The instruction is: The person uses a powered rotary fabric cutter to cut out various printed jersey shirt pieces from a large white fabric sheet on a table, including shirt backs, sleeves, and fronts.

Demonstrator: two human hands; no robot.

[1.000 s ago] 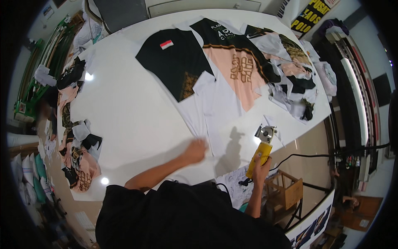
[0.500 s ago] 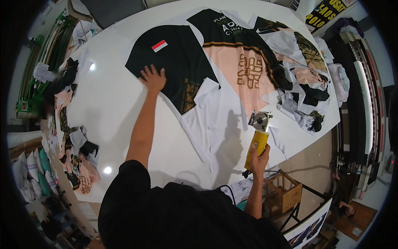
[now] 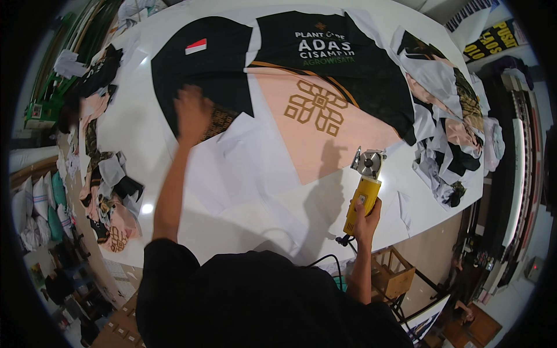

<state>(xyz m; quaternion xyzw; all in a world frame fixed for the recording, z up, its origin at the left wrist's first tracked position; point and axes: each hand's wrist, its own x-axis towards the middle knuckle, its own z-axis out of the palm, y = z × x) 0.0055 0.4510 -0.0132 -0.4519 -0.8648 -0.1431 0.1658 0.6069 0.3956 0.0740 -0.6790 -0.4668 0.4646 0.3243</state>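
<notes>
My right hand point(image 3: 366, 221) grips a yellow electric rotary fabric cutter point(image 3: 364, 196), its round metal blade pointing away from me above the white table. On the left, my left hand point(image 3: 194, 115) lies on a black fabric panel point(image 3: 200, 68) with a curved top, a red-and-white patch and gold patterning low down. The hand is blurred, but its fingers look stretched out. White cloth point(image 3: 232, 168) extends below this panel toward me. To its right lies a black and peach fabric piece point(image 3: 278, 110) with printed lettering, a brown geometric motif and orange-brown bands.
Fabric scraps are heaped on the white table point(image 3: 130, 191) at the right point(image 3: 449, 136) and along its left side point(image 3: 113, 191). A wooden stool point(image 3: 394, 271) stands below the near right edge. The cutter's black cord point(image 3: 331, 258) runs near my body.
The black panel has shifted left with my left hand on it. The black and peach piece now lies more spread out, with its lettering and motif fully exposed. The cutter stays in my right hand.
</notes>
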